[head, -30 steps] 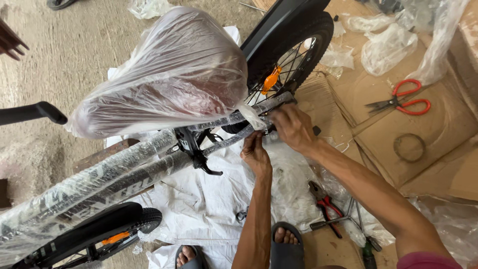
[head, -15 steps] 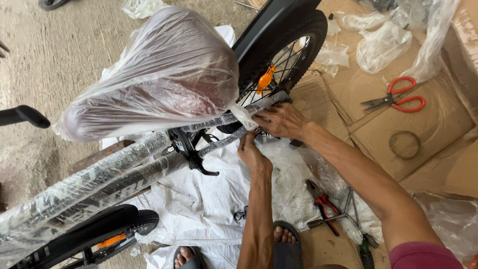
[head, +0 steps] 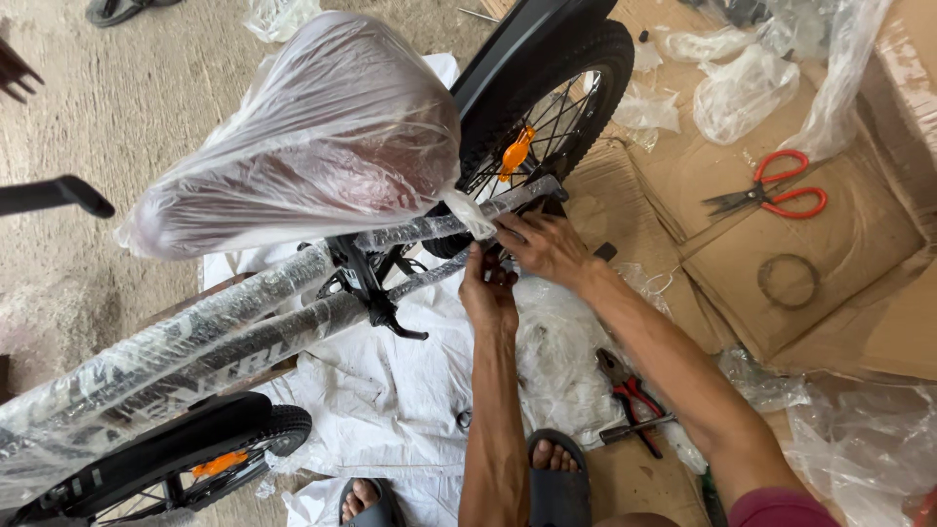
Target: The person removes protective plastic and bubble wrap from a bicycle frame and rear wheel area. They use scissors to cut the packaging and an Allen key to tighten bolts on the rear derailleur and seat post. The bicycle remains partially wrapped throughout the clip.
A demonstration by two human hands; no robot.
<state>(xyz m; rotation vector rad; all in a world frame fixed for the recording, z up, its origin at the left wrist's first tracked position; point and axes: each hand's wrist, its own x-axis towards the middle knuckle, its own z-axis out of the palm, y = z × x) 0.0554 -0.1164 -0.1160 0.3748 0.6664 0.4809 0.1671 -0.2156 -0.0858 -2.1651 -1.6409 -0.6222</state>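
Starting at the left edge, a black handlebar end (head: pixel 59 193) pokes in above the concrete floor (head: pixel 117 107), and a small front wheel (head: pixel 185 466) with an orange reflector sits at the bottom. The bicycle frame (head: pixel 195 342), wrapped in clear film, slants up toward the plastic-bagged saddle (head: pixel 303 146). Just right of that, the left hand (head: pixel 488 293) is pinched narrow on something small at the wrapped rear stay (head: pixel 459 222); what it pinches is hidden by the fingers. The right hand (head: pixel 547 249) lies touching the same stay, fingers curled around the film beside the rear wheel (head: pixel 551 107); whether it truly clamps anything I cannot tell. Red-handled pliers (head: pixel 630 390) lie on the white sheet (head: pixel 390 390) near the sandalled feet, and red scissors (head: pixel 771 195) rest farther right on flattened cardboard (head: pixel 800 254).

As a judgement: fingers working this close to the spokes could get nipped if the wheel turns, and loose film underfoot could cause a slip, tipping the bicycle over.
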